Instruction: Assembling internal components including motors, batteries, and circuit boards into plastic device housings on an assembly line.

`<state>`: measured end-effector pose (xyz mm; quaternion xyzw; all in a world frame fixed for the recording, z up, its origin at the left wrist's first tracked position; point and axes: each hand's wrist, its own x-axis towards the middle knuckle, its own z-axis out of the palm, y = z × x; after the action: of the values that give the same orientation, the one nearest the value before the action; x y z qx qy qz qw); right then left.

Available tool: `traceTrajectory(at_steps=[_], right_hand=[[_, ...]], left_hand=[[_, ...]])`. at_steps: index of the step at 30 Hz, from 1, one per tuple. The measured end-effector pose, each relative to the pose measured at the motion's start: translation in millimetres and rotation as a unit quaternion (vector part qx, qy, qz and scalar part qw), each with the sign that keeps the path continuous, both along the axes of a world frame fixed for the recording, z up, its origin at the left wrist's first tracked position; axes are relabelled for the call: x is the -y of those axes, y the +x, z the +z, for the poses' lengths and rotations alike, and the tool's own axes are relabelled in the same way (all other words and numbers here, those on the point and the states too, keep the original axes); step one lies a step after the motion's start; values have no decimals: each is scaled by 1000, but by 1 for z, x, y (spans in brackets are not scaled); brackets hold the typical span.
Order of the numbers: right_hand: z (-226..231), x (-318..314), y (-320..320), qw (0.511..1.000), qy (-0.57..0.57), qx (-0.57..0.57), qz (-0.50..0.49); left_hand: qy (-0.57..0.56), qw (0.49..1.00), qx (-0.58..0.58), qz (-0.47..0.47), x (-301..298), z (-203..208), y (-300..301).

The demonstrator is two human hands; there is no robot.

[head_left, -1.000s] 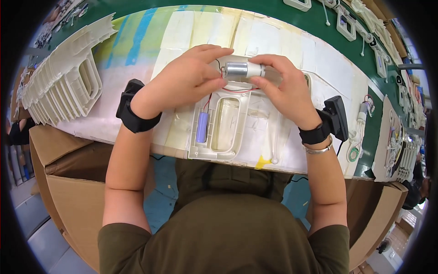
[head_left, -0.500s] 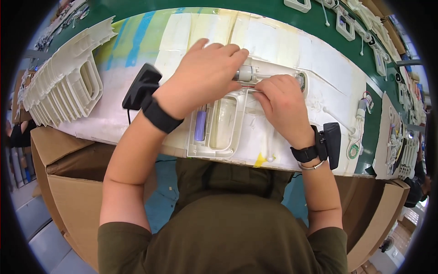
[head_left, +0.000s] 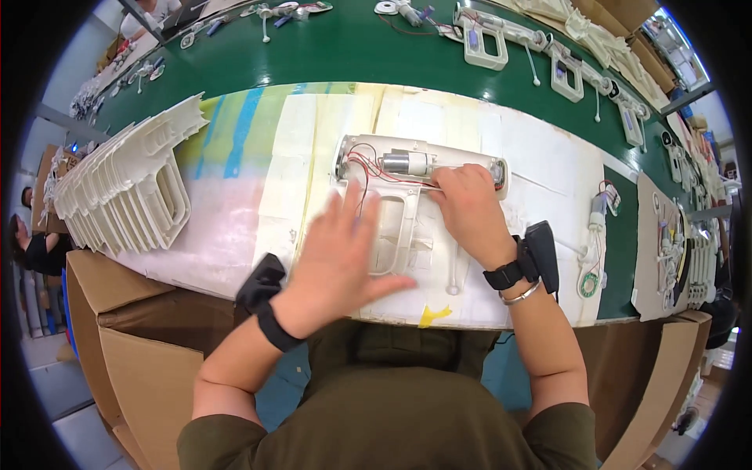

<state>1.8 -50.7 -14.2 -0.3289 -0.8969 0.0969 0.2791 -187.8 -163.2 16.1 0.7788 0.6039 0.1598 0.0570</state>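
A white plastic housing half (head_left: 406, 247) with a looped handle lies on the table before me, its inside facing up. A silver-and-white motor (head_left: 407, 162) sits in its upper part, and red wires (head_left: 368, 166) curl at its left end and run right along the housing. Fingers spread, my left hand (head_left: 333, 254) hovers over the handle's left side, holding nothing; it is blurred and covers part of the handle. My right hand (head_left: 474, 215) is closed at the housing below the motor, its fingertips pinching where the red wires run; the exact grip is partly hidden.
Stacked white housing halves (head_left: 133, 188) stand at the left. A white rod with a ball end (head_left: 453, 270) lies near the handle. At right is another wired motor (head_left: 598, 211). More assemblies (head_left: 486, 47) line the green surface behind. Cardboard boxes (head_left: 157, 352) flank me below.
My left hand has left the motor area and come down toward me, opening over the handle. My right hand stays at the wires. The view has tilted up, showing more of the green surface.
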Motion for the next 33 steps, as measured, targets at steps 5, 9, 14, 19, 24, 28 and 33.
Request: traceTrajectory(at_steps=[5, 9, 14, 19, 24, 28, 33], right_hand=[[38, -19, -11, 996, -34, -76, 34], [67, -90, 1, 972, -87, -211, -58], [38, -241, 0, 987, 75, 104, -101], [12, -324, -16, 929, 113, 276, -221], [39, -339, -25, 915, 18, 366, -170], [30, -332, -24, 957, 105, 265, -59], [72, -327, -5, 997, 28, -59, -37]], left_hand=[[-16, 999, -42, 24, -17, 7, -9], [-33, 999, 15, 33, -16, 4, -58], [-23, 997, 16, 71, -6, 8, -60], [-54, 997, 41, 31, -14, 18, -66], [-180, 957, 224, 47, -29, 35, -81], [-110, 955, 248, 118, -58, 46, -89], [44, 989, 19, 138, -153, 21, -113]])
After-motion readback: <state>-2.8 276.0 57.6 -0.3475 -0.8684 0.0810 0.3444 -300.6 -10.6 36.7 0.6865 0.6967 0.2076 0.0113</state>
